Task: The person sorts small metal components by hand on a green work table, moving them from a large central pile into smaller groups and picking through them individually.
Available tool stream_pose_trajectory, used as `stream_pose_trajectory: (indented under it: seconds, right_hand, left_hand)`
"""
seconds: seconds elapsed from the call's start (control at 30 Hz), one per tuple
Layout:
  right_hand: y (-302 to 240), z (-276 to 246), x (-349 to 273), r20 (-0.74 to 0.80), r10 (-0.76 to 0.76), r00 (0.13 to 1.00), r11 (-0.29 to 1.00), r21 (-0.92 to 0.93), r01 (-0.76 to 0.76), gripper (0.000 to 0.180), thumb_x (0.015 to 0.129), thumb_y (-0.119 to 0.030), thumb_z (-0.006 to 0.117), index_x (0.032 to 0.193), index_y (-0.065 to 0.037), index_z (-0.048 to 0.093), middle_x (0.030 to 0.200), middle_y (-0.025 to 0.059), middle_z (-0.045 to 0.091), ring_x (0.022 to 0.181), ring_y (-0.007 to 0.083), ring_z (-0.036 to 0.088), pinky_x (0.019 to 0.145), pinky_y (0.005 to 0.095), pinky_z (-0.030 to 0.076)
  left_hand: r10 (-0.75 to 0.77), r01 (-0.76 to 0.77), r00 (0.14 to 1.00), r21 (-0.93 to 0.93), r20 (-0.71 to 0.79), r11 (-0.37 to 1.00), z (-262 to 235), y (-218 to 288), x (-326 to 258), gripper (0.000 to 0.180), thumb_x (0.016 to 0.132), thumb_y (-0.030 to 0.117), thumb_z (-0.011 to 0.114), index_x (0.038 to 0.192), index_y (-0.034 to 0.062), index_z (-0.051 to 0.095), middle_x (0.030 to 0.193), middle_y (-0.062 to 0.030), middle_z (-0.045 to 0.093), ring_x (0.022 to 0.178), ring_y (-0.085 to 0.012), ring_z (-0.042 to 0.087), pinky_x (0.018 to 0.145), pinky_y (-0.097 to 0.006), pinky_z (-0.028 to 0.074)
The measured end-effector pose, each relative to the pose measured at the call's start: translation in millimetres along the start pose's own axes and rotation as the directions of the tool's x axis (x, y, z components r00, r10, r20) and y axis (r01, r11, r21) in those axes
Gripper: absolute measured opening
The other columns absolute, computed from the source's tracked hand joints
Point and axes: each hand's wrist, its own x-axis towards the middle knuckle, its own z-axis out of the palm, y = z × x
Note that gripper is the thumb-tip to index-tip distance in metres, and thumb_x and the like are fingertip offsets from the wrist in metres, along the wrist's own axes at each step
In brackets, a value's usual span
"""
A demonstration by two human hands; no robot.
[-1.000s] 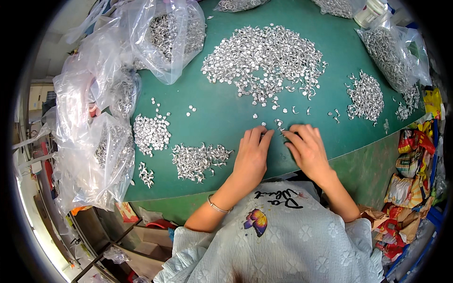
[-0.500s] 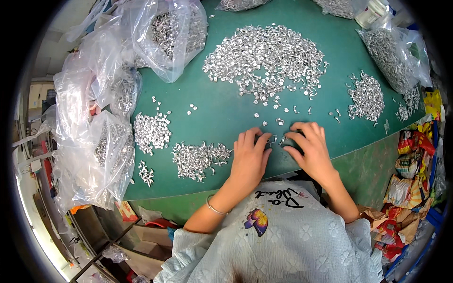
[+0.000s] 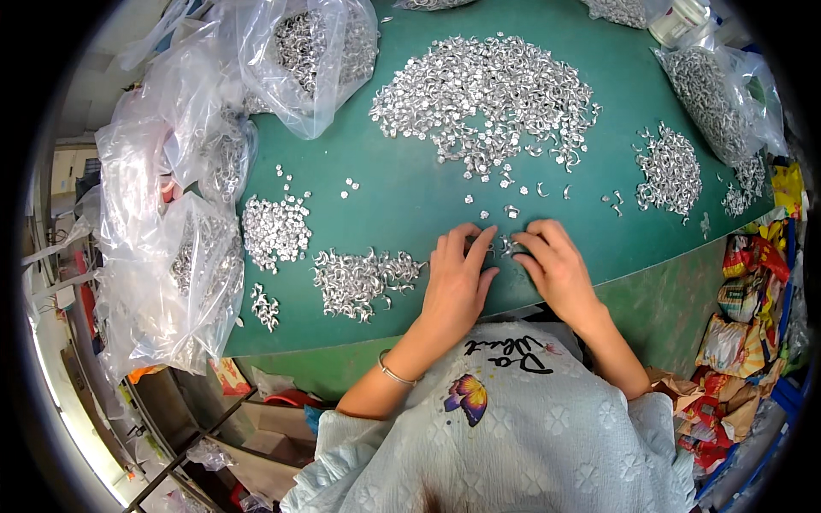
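Small silver metal pieces point(image 3: 505, 246) lie on the green tabletop between my hands. My left hand point(image 3: 456, 280) rests beside them, its thumb and index finger apart and its fingertips on the table. From the other side my right hand point(image 3: 554, 267) reaches in, fingers bent, thumb and index tips close around the pieces with a gap between them. Just beyond my fingers lie a few loose pieces point(image 3: 511, 211). A heap of small curved metal pieces point(image 3: 359, 282) lies left of my left hand, with a pile of small rounder pieces point(image 3: 275, 231) further left.
A large mixed heap of metal pieces point(image 3: 479, 94) covers the far middle of the table. Another pile point(image 3: 669, 173) sits at the right, near a clear bag of pieces point(image 3: 705, 98). Plastic bags point(image 3: 171, 154) crowd the left edge. Colourful packages point(image 3: 744, 299) stand below the right edge.
My right thumb and index finger have come nearer to each other beside the small pieces. The left hand has barely shifted. The far heap appears slightly higher in view.
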Motion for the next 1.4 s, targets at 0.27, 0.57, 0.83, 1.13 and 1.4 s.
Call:
stream_pose_trajectory:
  seconds: [0.27,0.57,0.83,1.13,1.4]
  right_hand:
    - [-9,3,6,0.055,-0.114,0.992,0.985,-0.121,0.12,0.022,0.074,-0.006,0.074,0.095,-0.004,0.066,0.099,0.0071,0.056,0.09,0.0264,0.054,0.074,0.0378,0.044]
    - [25,-39,-17,-0.24,0.022,0.971,0.963,-0.254,-0.085,0.013,0.075,-0.001,0.068,0.087,-0.005,0.064,0.094,0.0095,0.06,0.091,0.0272,0.055,0.077,0.0384,0.04]
    - [71,-74,-19,-0.474,0.112,0.874,0.808,-0.468,-0.358,0.014,0.082,-0.006,0.068,0.095,-0.005,0.065,0.101,0.0095,0.06,0.097,0.0285,0.054,0.083,0.0396,0.04]
    - [31,-25,23,-0.19,0.116,0.975,0.96,-0.229,-0.159,0.029,0.079,-0.001,0.07,0.108,0.001,0.064,0.107,0.015,0.058,0.097,0.0336,0.057,0.084,0.0414,0.047]
    - [15,-21,18,-0.063,-0.088,0.994,0.992,-0.098,0.082,0.029,0.081,0.003,0.064,0.11,0.0,0.064,0.112,0.0138,0.057,0.095,0.0315,0.056,0.079,0.0401,0.047]
  left_hand:
    - [0.051,-0.052,0.999,0.101,0.009,0.994,5,-3,0,0.045,0.077,-0.005,0.067,0.121,0.0051,0.061,0.118,-0.013,0.051,0.098,-0.03,0.052,0.086,-0.041,0.044]
    - [0.047,-0.046,0.999,0.057,-0.011,0.997,3,2,-2,0.042,0.079,0.002,0.07,0.12,0.005,0.061,0.116,-0.0137,0.051,0.099,-0.0315,0.051,0.086,-0.043,0.042]
    - [0.057,-0.038,0.991,0.146,-0.124,0.989,35,7,7,0.026,0.079,0.007,0.072,0.104,0.0067,0.063,0.108,-0.0097,0.052,0.102,-0.0299,0.05,0.087,-0.042,0.035]
    - [0.022,0.017,0.971,0.16,-0.237,0.987,21,-5,-6,0.027,0.082,-0.001,0.066,0.107,0.0033,0.06,0.121,-0.0164,0.05,0.115,-0.0374,0.048,0.098,-0.048,0.036]
    - [-0.001,0.021,0.978,0.095,-0.207,0.995,19,1,-12,0.035,0.081,-0.001,0.068,0.115,0.0043,0.06,0.125,-0.0146,0.051,0.118,-0.0352,0.048,0.1,-0.045,0.036]
